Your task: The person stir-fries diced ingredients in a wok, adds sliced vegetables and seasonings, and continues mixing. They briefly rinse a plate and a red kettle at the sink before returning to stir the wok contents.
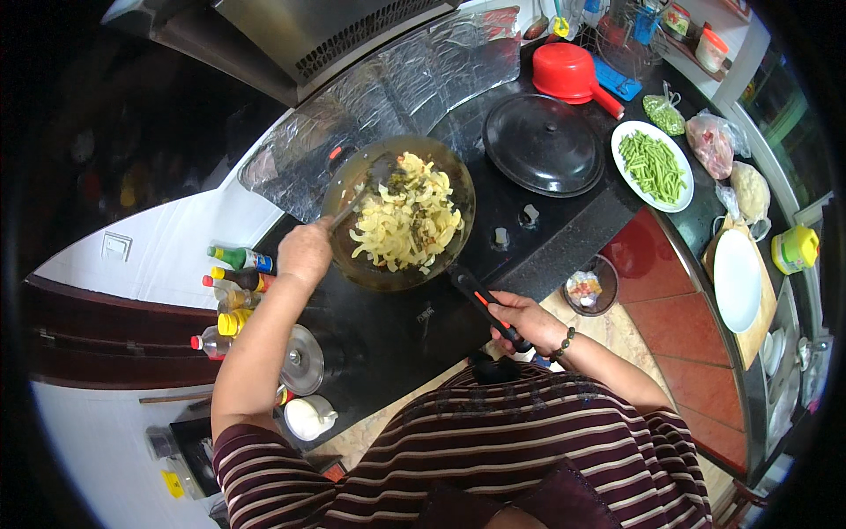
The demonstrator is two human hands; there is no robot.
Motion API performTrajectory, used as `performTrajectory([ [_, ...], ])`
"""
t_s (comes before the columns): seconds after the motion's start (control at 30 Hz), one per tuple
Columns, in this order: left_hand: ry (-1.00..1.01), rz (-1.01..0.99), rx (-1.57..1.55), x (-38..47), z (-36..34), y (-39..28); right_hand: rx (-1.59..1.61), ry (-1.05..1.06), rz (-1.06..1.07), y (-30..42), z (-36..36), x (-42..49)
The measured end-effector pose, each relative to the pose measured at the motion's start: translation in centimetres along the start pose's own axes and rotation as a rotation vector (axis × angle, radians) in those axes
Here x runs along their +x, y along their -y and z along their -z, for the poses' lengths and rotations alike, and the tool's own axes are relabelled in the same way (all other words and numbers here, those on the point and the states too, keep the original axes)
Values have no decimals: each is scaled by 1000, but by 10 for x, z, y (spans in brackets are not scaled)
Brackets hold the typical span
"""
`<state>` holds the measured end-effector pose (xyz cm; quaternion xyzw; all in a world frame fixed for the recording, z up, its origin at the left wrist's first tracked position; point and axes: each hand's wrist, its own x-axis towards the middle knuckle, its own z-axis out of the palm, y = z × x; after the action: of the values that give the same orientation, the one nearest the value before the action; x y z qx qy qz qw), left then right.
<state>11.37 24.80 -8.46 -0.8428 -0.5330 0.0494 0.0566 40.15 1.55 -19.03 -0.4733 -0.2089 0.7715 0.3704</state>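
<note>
A wok (344,264) sits on the black cooktop, holding pale yellow sliced vegetables (410,225) mixed with dark bits and small reddish pieces. My left hand (305,254) grips the handle of a spatula (350,206), whose dark head rests among the food at the wok's upper left. Around the wok's black and orange handle (472,289) my right hand (525,321) is closed, with a beaded bracelet on the wrist. To the right of the wok lies a large black lid (545,145), beyond two stove knobs (501,238).
Several sauce and oil bottles (241,279) line the left side, near a metal-lidded pot (301,360) and a white jug (308,418). Green beans fill an oval plate (684,196) at right. A white plate (737,281) lies on a cutting board (757,330). A red ladle-pot (564,69) stands behind the lid.
</note>
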Motion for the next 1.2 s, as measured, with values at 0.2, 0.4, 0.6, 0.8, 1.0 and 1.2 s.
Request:
performTrajectory([
  [0.2, 131, -214, 271, -40, 25, -16, -8, 22, 3, 1, 1, 1],
  [0.4, 140, -91, 393, -24, 78, 3, -25, 38, 14, 0, 2, 2],
  [0.6, 370, 84, 484, 24, 76, 24, 10, 34, 36, 1, 0, 0],
  [0.8, 734, 74, 110, 47, 37, 82, 0, -3, 6, 1, 0, 1],
  [1.0, 642, 360, -679, 43, -43, 44, 24, -23, -5, 1, -2, -1],
  [1.2, 250, -48, -302, 31, -2, 37, 8, -61, -34, 0, -1, 1],
])
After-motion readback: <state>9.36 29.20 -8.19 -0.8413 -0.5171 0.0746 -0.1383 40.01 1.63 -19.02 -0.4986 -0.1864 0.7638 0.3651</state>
